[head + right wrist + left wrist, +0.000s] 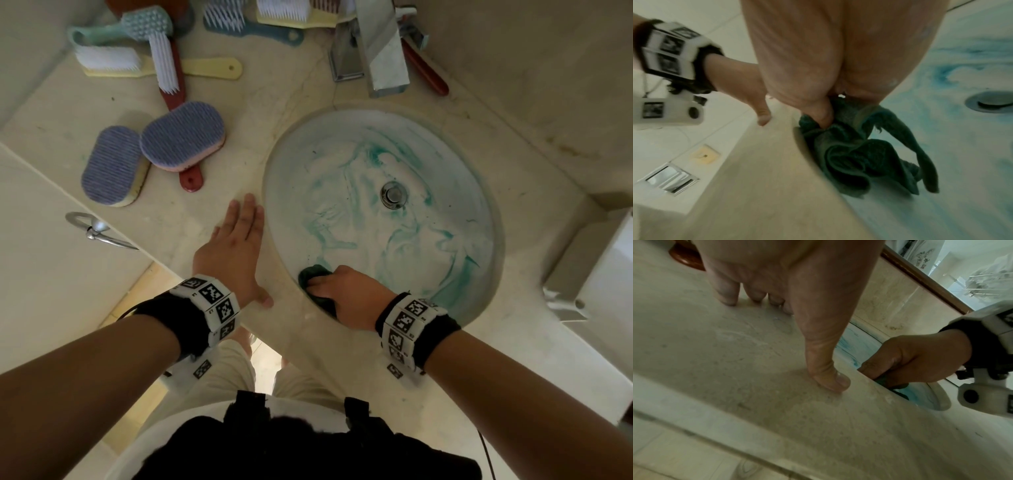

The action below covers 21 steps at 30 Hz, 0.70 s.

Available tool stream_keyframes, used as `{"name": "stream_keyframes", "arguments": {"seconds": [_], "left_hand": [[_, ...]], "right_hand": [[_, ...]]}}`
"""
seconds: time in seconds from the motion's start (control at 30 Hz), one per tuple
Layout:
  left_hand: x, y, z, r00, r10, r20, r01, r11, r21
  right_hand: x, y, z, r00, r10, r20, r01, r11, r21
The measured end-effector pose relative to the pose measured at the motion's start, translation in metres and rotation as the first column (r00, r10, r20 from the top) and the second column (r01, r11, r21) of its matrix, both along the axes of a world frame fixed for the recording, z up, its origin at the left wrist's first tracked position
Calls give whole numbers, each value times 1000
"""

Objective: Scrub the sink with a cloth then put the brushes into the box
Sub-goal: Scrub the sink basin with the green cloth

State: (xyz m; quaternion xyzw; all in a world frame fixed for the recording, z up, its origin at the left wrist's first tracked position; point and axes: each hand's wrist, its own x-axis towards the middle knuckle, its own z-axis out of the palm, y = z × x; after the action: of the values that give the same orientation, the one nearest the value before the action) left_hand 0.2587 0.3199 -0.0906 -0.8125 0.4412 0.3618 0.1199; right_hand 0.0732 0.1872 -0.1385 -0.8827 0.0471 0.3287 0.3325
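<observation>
Nearest to the camera, the right hand [346, 296] grips a dark green cloth [859, 155] and presses it against the near wall of the sink [479, 192], just under the rim. The left hand [233, 250] lies flat with straight fingers on the counter [212, 212], just left of the basin. Blue-green streaks cover the bowl around the drain [393, 194]. The cloth looks soft, wet and light, so it is best bunched in the fist. The brushes [181, 137] lie on the far left counter; they seem stiff, easy to take by the handles. No box is visible.
</observation>
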Motion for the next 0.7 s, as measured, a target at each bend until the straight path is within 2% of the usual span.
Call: {"name": "stream_keyframes", "arguments": {"seconds": [0.07,0.2,0.33,0.4,0.53,0.7], "left_hand": [[0,0,-1,1000,-2,-1,2,1000,3],[0,-1,0,1000,2,2,-2,1000,8],[0,-1,0,1000,1,11,-1,1000,12],[1,-1,0,1000,0,11,0,1000,11],[0,0,0,1000,1,4,-1,1000,10],[0,0,0,1000,6,6,-6,1000,17]], "right_hand": [[1,1,2,999,44,31,-44,999,-1],[6,-10,-1,997,36,-66,-39,999,-36],[12,-16,-2,980,-84,-182,83,996,-17],[11,-13,2,984,-108,-142,108,994,-8],[8,-6,0,997,2,-82,-2,1000,6],[15,-14,4,991,49,-124,-50,999,-8]]}}
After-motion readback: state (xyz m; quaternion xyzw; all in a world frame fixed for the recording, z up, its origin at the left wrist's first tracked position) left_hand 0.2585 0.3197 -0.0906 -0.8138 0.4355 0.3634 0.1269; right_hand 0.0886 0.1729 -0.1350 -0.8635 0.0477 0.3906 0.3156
